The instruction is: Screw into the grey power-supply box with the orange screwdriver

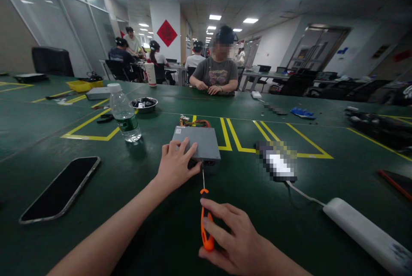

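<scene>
A grey metal power supply box lies on the green table, with coloured wires coming out of its far side. My left hand rests on the box's near left corner, fingers spread over the top. My right hand grips the orange-and-black handle of a screwdriver. The screwdriver's thin shaft points away from me, and its tip meets the near face of the box.
A black phone lies at the near left and a water bottle stands left of the box. A white power strip with its cable is at the right. A metal bowl and yellow tray sit farther back. A person works across the table.
</scene>
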Demonstrator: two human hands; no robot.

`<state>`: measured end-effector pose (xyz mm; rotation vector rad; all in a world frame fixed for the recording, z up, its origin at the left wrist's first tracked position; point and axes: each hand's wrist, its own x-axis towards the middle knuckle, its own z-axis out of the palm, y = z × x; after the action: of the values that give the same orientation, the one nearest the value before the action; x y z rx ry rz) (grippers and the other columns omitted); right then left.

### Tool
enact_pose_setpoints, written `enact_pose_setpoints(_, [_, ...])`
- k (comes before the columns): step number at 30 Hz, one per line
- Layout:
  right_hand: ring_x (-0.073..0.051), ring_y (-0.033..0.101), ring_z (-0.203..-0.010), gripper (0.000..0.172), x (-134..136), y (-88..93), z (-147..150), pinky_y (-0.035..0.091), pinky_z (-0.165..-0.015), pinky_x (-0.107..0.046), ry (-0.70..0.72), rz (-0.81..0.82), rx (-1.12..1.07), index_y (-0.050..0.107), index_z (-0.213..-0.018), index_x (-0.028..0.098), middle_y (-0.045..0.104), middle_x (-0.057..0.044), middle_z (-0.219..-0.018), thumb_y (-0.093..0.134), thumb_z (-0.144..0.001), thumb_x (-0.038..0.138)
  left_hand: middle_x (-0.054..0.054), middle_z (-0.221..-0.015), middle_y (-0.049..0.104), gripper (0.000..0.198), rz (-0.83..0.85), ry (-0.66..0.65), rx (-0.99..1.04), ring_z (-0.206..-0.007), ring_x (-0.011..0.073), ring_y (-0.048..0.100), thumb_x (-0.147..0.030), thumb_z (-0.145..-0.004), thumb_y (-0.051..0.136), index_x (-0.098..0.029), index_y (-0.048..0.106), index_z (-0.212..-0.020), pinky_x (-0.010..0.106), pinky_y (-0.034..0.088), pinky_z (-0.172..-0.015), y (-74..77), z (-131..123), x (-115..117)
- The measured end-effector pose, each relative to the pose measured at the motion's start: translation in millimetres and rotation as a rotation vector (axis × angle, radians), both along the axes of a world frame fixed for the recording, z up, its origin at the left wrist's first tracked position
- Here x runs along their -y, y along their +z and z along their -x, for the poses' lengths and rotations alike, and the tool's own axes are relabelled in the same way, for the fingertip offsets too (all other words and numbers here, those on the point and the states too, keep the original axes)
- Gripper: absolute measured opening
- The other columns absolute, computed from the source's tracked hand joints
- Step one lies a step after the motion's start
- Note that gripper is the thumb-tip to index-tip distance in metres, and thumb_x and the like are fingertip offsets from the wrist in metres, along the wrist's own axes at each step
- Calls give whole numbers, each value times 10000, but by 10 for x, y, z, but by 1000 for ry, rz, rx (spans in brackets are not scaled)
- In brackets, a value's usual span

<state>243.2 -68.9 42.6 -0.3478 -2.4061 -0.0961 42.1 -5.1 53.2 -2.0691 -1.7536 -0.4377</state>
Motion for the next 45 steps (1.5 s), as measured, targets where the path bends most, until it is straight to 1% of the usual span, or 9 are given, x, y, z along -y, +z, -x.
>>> enact_pose_setpoints(4, [-183, 661, -847, 288, -17, -1, 20, 539, -688, -274, -10, 1, -70, 496, -981, 126, 658, -180, -989, 392, -943, 391, 86, -1305, 467, 501, -6, -8, -9, -1061, 324, 411, -514, -800, 447, -267, 474, -1235, 459, 330, -822, 4, 0, 4])
enact_pose_setpoints(7, [-178, 654, -884, 297, -32, 14, -18, 535, -705, -268, -4, -12, -55, 509, -1005, 120, 655, -181, -1006, 373, -952, 379, 83, -1309, 464, 503, -6, -11, -14, -1059, 325, 411, -510, -800, 447, -266, 472, -1239, 462, 329, -822, 7, 4, 7])
enact_pose_setpoints(10, [-187, 643, -918, 282, -53, 22, -119, 533, -714, -292, 22, -70, -34, 532, -1040, 107, 652, -184, -1008, 369, -941, 315, 82, -1306, 466, 501, -4, -13, -14, -1061, 327, 408, -509, -804, 439, -264, 472, -1240, 461, 329, -821, 7, 7, 5])
enact_pose_setpoints(12, [-190, 645, -900, 257, -64, 23, -197, 532, -686, -289, 33, -129, -53, 553, -1006, 102, 662, -179, -960, 386, -912, 274, 82, -1303, 467, 496, -4, -9, -12, -1062, 327, 406, -504, -804, 441, -266, 476, -1237, 459, 330, -818, 6, 7, 4])
enact_pose_setpoints(15, [-190, 638, -892, 226, -78, 27, -281, 529, -687, -289, -2, -170, -81, 566, -977, 107, 665, -157, -920, 416, -867, 236, 84, -1302, 466, 496, -2, -9, -15, -1058, 328, 405, -504, -803, 440, -265, 478, -1236, 459, 329, -815, 7, 5, 4])
enact_pose_setpoints(18, [-194, 633, -890, 221, -94, 33, -304, 528, -685, -293, -31, -163, -100, 569, -979, 106, 655, -157, -936, 439, -839, 217, 85, -1305, 462, 500, -4, -11, -21, -1058, 327, 403, -505, -805, 438, -264, 475, -1241, 458, 328, -816, 8, 3, 6])
enact_pose_setpoints(35, [-196, 617, -917, 235, -108, 17, -307, 527, -704, -301, -35, -155, -127, 559, -998, 94, 619, -173, -998, 461, -805, 186, 79, -1306, 468, 495, -2, -11, -9, -1062, 326, 400, -494, -800, 451, -263, 480, -1236, 463, 325, -821, 5, 1, 2])
enact_pose_setpoints(41, [-206, 615, -919, 306, -88, 28, -289, 520, -694, -317, -13, -105, -81, 553, -1044, 90, 605, -187, -1021, 390, -852, 263, 81, -1305, 467, 494, 1, -11, -7, -1058, 324, 404, -496, -801, 444, -264, 480, -1236, 460, 325, -819, 11, 1, 5])
enact_pose_setpoints(45, [-209, 628, -871, 296, -86, 21, -271, 508, -678, -333, -3, -111, -7, 561, -1049, 117, 632, -165, -973, 385, -891, 294, 83, -1309, 463, 492, 3, -5, -6, -1065, 323, 404, -496, -803, 440, -263, 481, -1235, 462, 323, -826, 8, -4, 7])
